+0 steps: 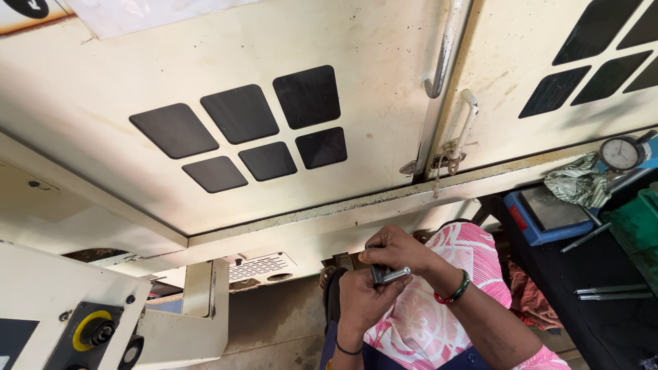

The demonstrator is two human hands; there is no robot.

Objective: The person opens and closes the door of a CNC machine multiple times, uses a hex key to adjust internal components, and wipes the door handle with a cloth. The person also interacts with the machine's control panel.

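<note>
**Both hands on a small steel pin, held at lap height**

I see the left hand (363, 296) cupped under a short shiny metal pin (392, 275), fingers curled onto it. Right hand (397, 250) is closed over the top, pinching a dark block-shaped piece (378, 273) against the pin. Pin is smooth, cylindrical, and sticks out to the right between both grips. Right of them, more steel rods (612, 292) lie on the black table (603, 264), with a dial gauge (621, 153) behind.
</note>
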